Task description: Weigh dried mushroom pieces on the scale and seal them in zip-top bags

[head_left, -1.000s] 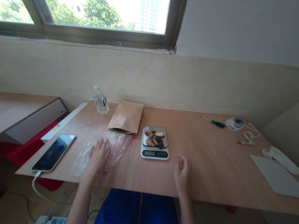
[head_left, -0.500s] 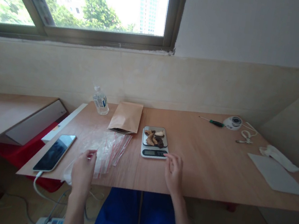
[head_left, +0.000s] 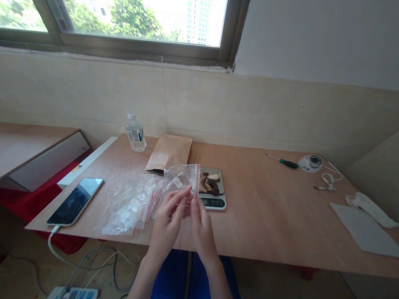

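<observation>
Both hands meet at a clear zip-lock bag (head_left: 182, 174) with a red strip along its right edge. My left hand (head_left: 170, 215) pinches its lower part, and my right hand (head_left: 203, 223) grips the edge with the red strip. Just behind them is a white digital kitchen scale (head_left: 219, 203), partly hidden by the bag and fingers. Pieces of dried mushroom (head_left: 211, 184), brown and pale, lie on its plate. More clear zip-lock bags (head_left: 126, 206) are spread flat on the table to the left of my hands.
A brown paper pouch (head_left: 172, 150) lies behind the bags, beside a plastic water bottle (head_left: 136, 133). A phone (head_left: 75, 202) on a white cable is at the left edge. On the right are a screwdriver (head_left: 288, 163), a white dome camera (head_left: 310, 162), a white cloth (head_left: 372, 208) and a grey-white sheet (head_left: 366, 230).
My left hand has moved right with a zip-lock bag lifted off the others. The right hand has come left from beside the scale, and both now hold the bag.
</observation>
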### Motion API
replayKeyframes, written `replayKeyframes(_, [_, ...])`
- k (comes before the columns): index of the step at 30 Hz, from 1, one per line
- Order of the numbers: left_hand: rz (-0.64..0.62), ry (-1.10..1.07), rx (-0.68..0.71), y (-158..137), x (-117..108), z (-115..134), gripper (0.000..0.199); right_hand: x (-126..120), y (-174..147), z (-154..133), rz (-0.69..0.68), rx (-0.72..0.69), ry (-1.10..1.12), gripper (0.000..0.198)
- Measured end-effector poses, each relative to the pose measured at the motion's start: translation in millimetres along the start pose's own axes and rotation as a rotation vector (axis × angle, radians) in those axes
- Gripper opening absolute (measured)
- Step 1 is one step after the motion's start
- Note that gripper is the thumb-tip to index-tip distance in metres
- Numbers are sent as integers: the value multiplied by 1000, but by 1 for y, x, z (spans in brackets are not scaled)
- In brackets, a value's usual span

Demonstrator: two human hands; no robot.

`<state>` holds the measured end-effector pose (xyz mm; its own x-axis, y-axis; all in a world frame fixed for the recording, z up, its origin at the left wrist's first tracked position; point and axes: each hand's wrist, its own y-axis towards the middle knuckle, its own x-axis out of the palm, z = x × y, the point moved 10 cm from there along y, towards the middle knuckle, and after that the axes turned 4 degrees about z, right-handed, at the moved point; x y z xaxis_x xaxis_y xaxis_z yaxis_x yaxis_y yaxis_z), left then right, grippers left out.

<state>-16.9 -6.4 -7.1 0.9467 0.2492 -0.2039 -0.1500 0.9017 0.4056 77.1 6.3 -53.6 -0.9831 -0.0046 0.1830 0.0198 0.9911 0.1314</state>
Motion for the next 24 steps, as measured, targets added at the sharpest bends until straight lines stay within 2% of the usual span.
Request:
replayKeyframes(4, [-155,103,185,-5,14,0,39,-15,3,2,7,39,14,45])
replayKeyframes(6, [-139,147,240,-5,13,-3,39,-14,5,-1,-41,12,-25,43])
replayKeyframes(8, [-60,180,255,-4,6,-7,29,-11,7,-4,-74,-25,-91,42])
replayKeyframes(11, [30,224,234,-2,-1,-12,13,-9,8,-3,-85,-46,-166,43])
replayKeyframes(16, [94,262,127,1,-5,-18,9,-13,9,0,-94,-28,-164,43])
replayKeyframes(20, [317,91,-64,3,-29,-34,12,-53,23,12,88,51,-172,49])
replayKeyframes(22, [354,25,-106,5,-32,-36,12,-69,32,19,136,85,-170,52])
replayKeyframes(24, [341,16,-111,8,-28,-33,13,-75,44,24,106,64,-174,52])
